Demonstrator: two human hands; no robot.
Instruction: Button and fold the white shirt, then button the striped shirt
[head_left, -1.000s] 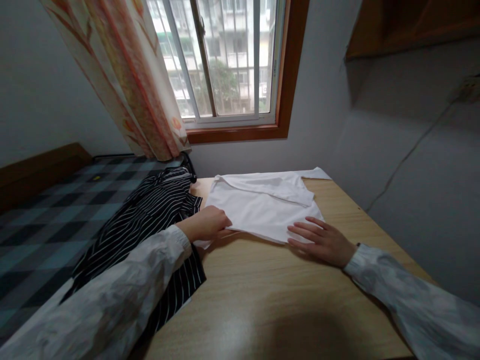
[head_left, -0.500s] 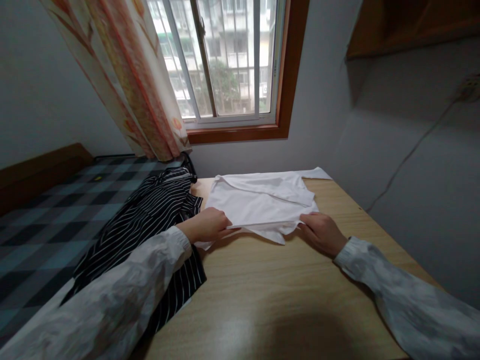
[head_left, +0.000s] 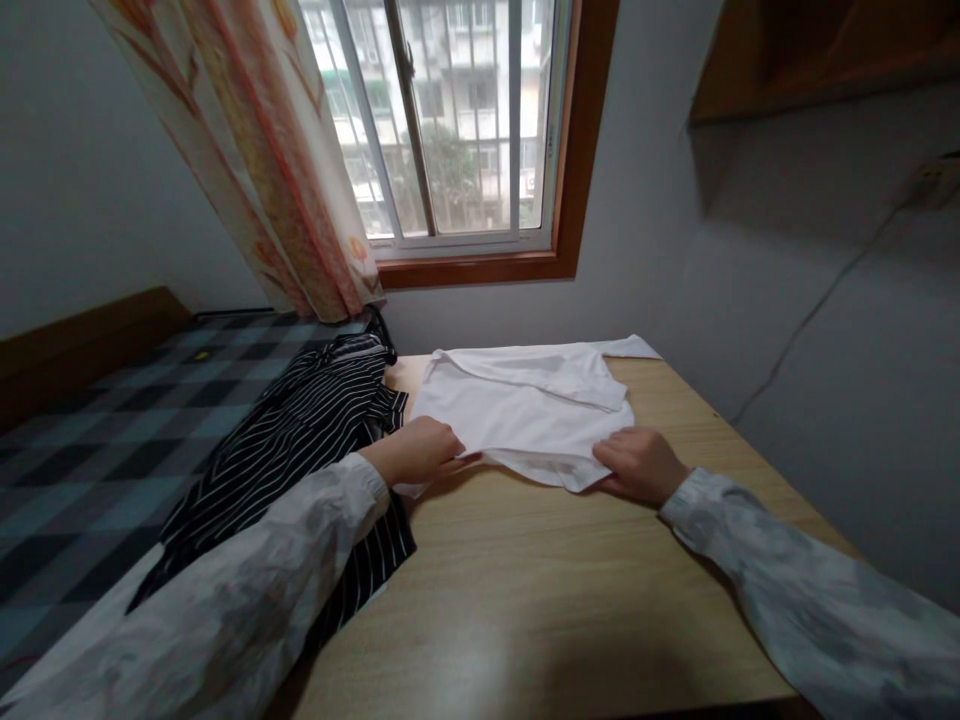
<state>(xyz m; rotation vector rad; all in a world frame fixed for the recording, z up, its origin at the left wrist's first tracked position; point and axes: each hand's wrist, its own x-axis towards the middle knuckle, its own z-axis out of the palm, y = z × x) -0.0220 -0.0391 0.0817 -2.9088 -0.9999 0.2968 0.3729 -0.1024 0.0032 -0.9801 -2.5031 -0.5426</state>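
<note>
From where I watched, the fingertips of both hands were hidden under cloth, and the near hem of the white shirt (head_left: 529,425) dipped into a shaded fold, so I could not read how many layers were stacked there. The left hand (head_left: 416,450) was closed on the shirt's near left corner, knuckles up, thumb tucked out of sight. The right hand (head_left: 637,464) was curled over the near right corner, pinching it against the wooden table (head_left: 540,590). The shirt lay flat and partly folded on the far half of the table, 1 flap laid across its top and 1 sleeve tip poking over the far right edge toward the wall. A black striped garment (head_left: 315,440) lay heaped just beside the shirt on the left, spilling off the table's left edge; my left sleeve (head_left: 247,590) crossed over it and hid its lower part. Past that, a checked bed cover (head_left: 97,450) ran off the frame. A flowered curtain (head_left: 262,150) hung over the window (head_left: 450,120) behind the table. The table's near half was bare wood, its front edge cut off by the frame, and the right edge ran close along the grey wall (head_left: 825,350).
</note>
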